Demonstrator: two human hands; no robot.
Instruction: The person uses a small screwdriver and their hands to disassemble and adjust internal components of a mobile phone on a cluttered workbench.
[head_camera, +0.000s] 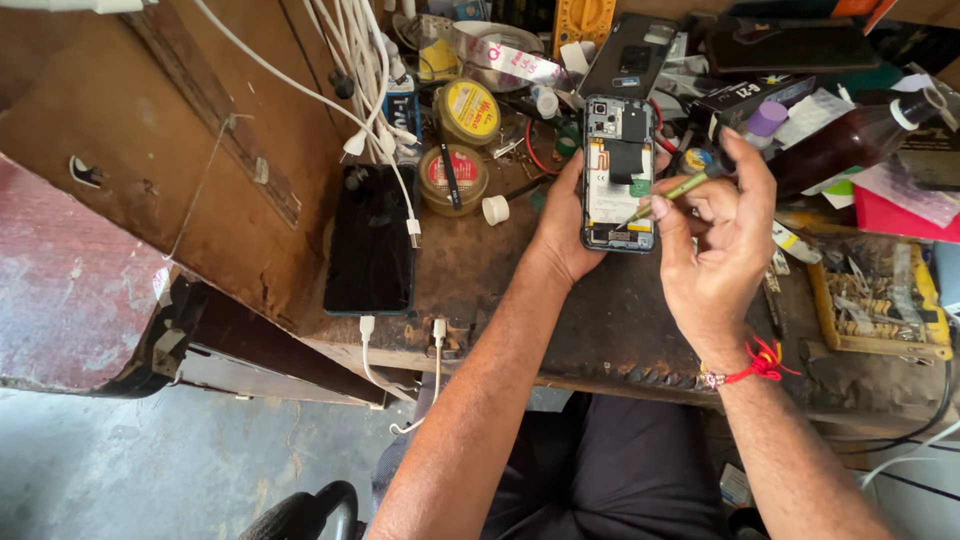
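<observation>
My left hand (562, 225) grips an opened smartphone (619, 172) from its left side, back cover off, circuit board and white battery showing. My right hand (718, 240) pinches a thin screwdriver (668, 193) with a yellowish shaft and blue handle; its tip touches the lower part of the phone's insides. The removed dark back cover (630, 55) leans just behind the phone. A red thread is tied around my right wrist.
A black phone (372, 240) lies screen up on the worn wooden bench (470, 290), plugged into a white cable (365, 340). Two round tins (452, 178) stand behind it. A yellow parts tray (878, 300) sits right; a brown bottle (850, 145) and clutter fill the back.
</observation>
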